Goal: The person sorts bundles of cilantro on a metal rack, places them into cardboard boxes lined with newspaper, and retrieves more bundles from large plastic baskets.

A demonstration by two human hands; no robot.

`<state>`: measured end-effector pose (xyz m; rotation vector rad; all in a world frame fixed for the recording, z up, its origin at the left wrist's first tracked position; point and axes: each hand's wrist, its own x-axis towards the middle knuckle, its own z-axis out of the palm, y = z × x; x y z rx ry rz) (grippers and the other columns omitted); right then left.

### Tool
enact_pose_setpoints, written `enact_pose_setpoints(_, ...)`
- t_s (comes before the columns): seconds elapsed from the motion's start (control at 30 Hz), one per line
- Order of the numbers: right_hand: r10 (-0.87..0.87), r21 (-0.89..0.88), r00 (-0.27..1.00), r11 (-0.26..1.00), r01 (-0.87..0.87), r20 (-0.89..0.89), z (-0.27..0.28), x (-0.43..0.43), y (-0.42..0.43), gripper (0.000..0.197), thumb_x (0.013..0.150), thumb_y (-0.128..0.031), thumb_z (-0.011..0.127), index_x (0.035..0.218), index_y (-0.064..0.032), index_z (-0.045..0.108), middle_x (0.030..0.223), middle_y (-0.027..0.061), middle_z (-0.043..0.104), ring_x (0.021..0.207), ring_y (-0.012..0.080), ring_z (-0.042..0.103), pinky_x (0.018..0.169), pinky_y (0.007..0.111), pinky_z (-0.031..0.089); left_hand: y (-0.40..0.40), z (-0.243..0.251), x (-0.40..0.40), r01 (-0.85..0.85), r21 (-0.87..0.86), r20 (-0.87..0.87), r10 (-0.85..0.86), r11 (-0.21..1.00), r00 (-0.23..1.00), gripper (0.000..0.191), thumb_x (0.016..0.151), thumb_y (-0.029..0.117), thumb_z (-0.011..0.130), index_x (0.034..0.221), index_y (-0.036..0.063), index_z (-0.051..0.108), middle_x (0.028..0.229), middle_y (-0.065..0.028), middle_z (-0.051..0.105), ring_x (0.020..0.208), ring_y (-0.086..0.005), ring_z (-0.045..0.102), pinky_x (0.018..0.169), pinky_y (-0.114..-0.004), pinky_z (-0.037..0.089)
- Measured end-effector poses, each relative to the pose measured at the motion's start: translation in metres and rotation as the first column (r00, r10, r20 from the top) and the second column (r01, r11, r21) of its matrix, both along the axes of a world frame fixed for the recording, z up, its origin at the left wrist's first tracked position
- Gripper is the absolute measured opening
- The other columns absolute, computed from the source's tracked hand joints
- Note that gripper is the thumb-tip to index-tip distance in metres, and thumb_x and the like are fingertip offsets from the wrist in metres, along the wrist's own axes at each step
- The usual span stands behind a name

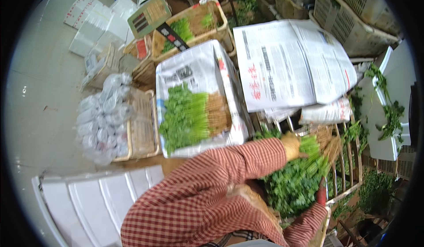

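My left hand (292,146), in a yellowish glove, grips the pale green stems of a large bunch of leafy greens (291,184) with brown roots, which look like celery or coriander. My right hand (321,194), in a reddish covering, is against the lower right side of this bunch, its fingers mostly hidden by leaves. The roots point up and right over a slatted metal rack (346,167). To the left, a newspaper-lined white foam box (237,131) holds similar greens (192,114) laid in a row, roots to the right.
Newspaper sheets (291,65) lie beyond the rack. A weighing scale (149,15) stands near a plastic crate (228,38) of greens. Bagged bundles (102,121) fill a crate at left. White foam lids (89,200) lie lower left; grey crates (351,25) stand upper right.
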<state>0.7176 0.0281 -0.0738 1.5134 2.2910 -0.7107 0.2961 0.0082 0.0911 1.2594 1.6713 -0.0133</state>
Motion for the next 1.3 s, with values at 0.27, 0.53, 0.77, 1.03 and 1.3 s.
enact_pose_setpoints(0.27,-0.681,-0.413,0.346,0.692,0.592,-0.646,0.115,-0.147,-0.083,0.075,0.083,-0.036,0.078,0.139,0.0035,0.046,0.128,0.0125,0.058,0.111,0.0218,0.057,0.097,0.037,0.045,-0.067,-0.051,-0.043,-0.243,0.147,0.711,0.068,0.959,0.7,0.115,0.068,0.057,0.083,0.143,-0.0106,0.028,0.14,-0.0312,0.045,0.129,-0.0395,0.047,0.109,-0.04,0.039)
enact_pose_setpoints(0.53,-0.78,-0.751,0.16,0.625,0.212,-0.605,0.196,-0.487,-0.213,0.07,0.079,-0.002,0.069,0.141,0.0002,0.038,0.13,0.016,0.056,0.114,0.0282,0.058,0.097,0.04,0.049,-0.24,0.074,-0.354,-0.533,0.222,0.709,0.24,0.816,0.663,0.107,0.068,0.03,0.089,0.151,0.0033,0.028,0.151,-0.017,0.039,0.14,-0.0301,0.036,0.117,-0.041,0.028)
enact_pose_setpoints(0.77,-0.757,-0.762,0.151,0.583,-0.283,-0.635,0.144,-0.799,-0.199,0.049,0.081,-0.005,0.07,0.127,-0.0022,0.053,0.116,0.0076,0.061,0.106,0.0236,0.059,0.092,0.037,0.048,-0.228,0.164,-0.563,-0.412,0.458,0.104,0.412,0.788,0.905,0.086,0.066,0.014,0.087,0.14,0.0052,0.045,0.133,-0.0155,0.059,0.125,-0.0278,0.054,0.108,-0.04,0.042)
enact_pose_setpoints(1.03,-0.905,-0.919,0.403,0.267,0.291,-0.135,-0.018,-0.774,-0.261,0.073,0.086,-0.03,0.075,0.141,0.0018,0.04,0.132,0.0151,0.057,0.118,0.0265,0.054,0.099,0.04,0.045,-0.203,-0.124,-0.581,-0.205,0.084,-0.023,0.208,0.975,0.978,0.08,0.07,0.032,0.084,0.137,0.005,0.051,0.124,-0.0184,0.064,0.117,-0.0306,0.059,0.101,-0.037,0.045)
enact_pose_setpoints(1.3,-0.902,-0.955,0.425,0.194,0.226,-0.083,0.02,-0.818,-0.255,0.101,0.084,-0.04,0.075,0.149,0.0097,0.016,0.149,0.0301,0.034,0.134,0.035,0.042,0.11,0.04,0.038,-0.167,-0.15,-0.657,-0.085,-0.066,-0.186,0.071,0.994,0.98,0.075,0.075,0.028,0.081,0.139,0.0062,0.049,0.125,-0.018,0.064,0.116,-0.0304,0.06,0.1,-0.039,0.045)
